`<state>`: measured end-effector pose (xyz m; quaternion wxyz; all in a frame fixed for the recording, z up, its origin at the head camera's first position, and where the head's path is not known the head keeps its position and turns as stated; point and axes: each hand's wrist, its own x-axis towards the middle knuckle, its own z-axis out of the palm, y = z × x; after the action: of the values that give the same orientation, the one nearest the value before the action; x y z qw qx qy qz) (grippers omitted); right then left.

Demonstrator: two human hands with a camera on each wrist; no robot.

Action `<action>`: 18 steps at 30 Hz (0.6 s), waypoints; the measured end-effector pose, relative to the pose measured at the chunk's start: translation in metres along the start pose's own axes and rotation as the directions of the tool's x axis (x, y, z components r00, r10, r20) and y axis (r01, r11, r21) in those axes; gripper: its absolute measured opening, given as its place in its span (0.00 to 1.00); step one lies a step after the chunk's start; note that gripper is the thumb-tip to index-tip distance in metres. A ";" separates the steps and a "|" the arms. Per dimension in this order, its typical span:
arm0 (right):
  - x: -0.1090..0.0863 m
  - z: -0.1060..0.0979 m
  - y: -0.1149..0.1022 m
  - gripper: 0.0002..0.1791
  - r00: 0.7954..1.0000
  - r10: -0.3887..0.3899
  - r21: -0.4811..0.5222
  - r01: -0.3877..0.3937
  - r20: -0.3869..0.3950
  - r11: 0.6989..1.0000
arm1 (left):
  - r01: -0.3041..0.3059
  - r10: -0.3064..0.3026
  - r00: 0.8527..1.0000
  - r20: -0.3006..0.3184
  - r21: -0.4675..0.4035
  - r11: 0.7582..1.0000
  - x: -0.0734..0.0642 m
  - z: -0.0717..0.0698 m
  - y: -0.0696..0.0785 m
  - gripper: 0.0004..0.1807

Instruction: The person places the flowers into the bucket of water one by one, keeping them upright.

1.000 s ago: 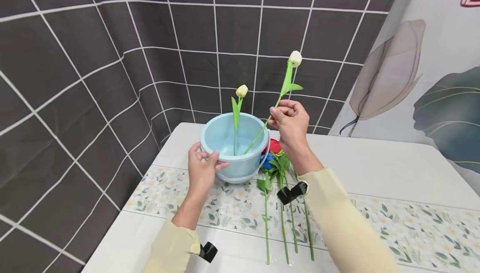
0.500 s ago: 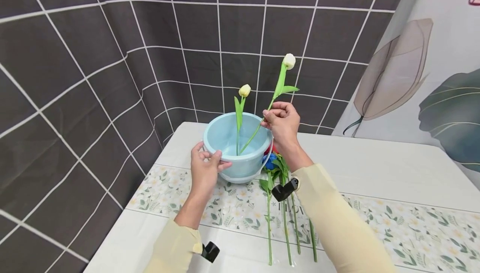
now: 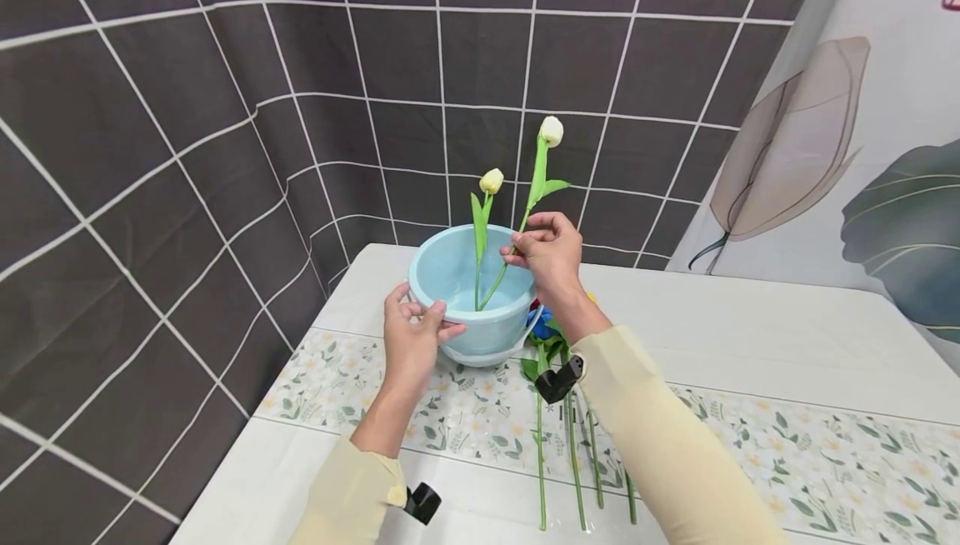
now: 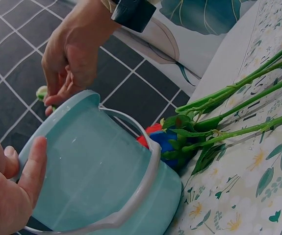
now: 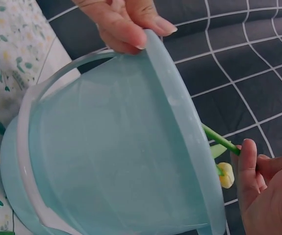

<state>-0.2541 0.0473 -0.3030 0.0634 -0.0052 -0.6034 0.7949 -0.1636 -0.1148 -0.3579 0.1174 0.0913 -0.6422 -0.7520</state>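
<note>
A light blue bucket (image 3: 487, 335) stands on the table. My left hand (image 3: 411, 341) holds its near left rim, the thumb over the edge. Between the thumb and fingers of my right hand (image 3: 553, 260) I pinch the green stem of a white tulip (image 3: 551, 131). That stem slants down into the bucket, with its lower end inside. A second, pale yellow tulip (image 3: 492, 181) stands in the bucket to the left, its bloom above the rim. In the right wrist view, the pinched stem (image 5: 221, 138) shows just beyond the bucket's rim.
Right of the bucket lie several long-stemmed flowers, with a blue bloom (image 3: 540, 324) and a red bloom (image 4: 153, 132) against its side. Their stems (image 3: 576, 462) point toward the table's front. A dark tiled backdrop (image 3: 480, 53) rises behind and on the left.
My right hand has moved left and slightly down with the white tulip, which now stands more upright, closer to the other tulip. My left hand keeps its hold on the rim.
</note>
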 end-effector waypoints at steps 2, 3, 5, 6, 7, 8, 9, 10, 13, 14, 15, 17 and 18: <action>0.000 0.000 0.002 0.17 1.000 0.023 -0.027 -0.022 0.012 0.999 | 0.003 -0.003 1.000 0.001 -0.001 1.000 0.000 0.000 0.000 0.35; 0.000 0.001 0.002 0.17 0.999 0.031 -0.037 -0.030 0.018 0.999 | 0.004 -0.004 1.000 0.002 0.000 1.000 0.000 0.000 0.000 0.36; 0.000 0.001 0.004 0.16 0.999 0.044 -0.060 -0.042 0.026 0.997 | 0.007 -0.007 1.000 0.002 0.002 1.000 0.000 0.000 0.000 0.36; 0.000 0.001 0.005 0.16 0.998 0.047 -0.069 -0.045 0.029 0.997 | 0.008 -0.008 1.000 0.003 0.004 1.000 0.000 0.000 0.000 0.36; 0.000 0.001 0.005 0.17 0.998 0.049 -0.079 -0.046 0.032 0.996 | 0.008 -0.008 1.000 0.004 0.004 1.000 0.000 0.000 0.000 0.36; 0.000 0.001 0.006 0.17 0.998 0.050 -0.088 -0.046 0.035 0.995 | 0.008 -0.008 1.000 0.004 0.006 1.000 0.000 0.000 0.000 0.36; 0.000 0.002 0.006 0.17 0.998 0.050 -0.101 -0.046 0.037 0.994 | 0.009 -0.009 1.000 0.004 0.008 1.000 0.000 0.000 0.000 0.36; 0.000 0.002 0.007 0.17 0.998 0.050 -0.113 -0.046 0.039 0.993 | 0.009 -0.009 1.000 0.004 0.010 1.000 0.000 0.000 0.000 0.36; 0.000 0.004 0.008 0.16 0.997 0.047 -0.165 -0.038 0.053 0.985 | 0.007 -0.007 1.000 0.005 0.011 1.000 0.000 -0.001 -0.001 0.35; -0.001 0.004 0.008 0.16 0.997 0.047 -0.183 -0.036 0.057 0.982 | 0.006 -0.006 1.000 0.006 0.011 1.000 0.000 -0.001 -0.001 0.35; -0.001 0.005 0.008 0.16 0.997 0.048 -0.203 -0.034 0.063 0.979 | 0.005 -0.005 1.000 0.006 0.010 1.000 0.000 -0.001 -0.001 0.35; -0.001 0.005 0.008 0.15 0.996 0.051 -0.249 -0.032 0.069 0.968 | 0.003 -0.003 1.000 0.006 0.010 1.000 0.001 -0.001 -0.001 0.35; -0.001 0.006 0.008 0.15 0.996 0.052 -0.273 -0.030 0.074 0.961 | 0.004 -0.004 1.000 0.006 0.010 1.000 0.001 -0.001 -0.001 0.35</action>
<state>-0.2546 0.0396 -0.3095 0.0215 0.0055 -0.7087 0.7052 -0.1640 -0.1158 -0.3591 0.1136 0.0911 -0.6460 -0.7493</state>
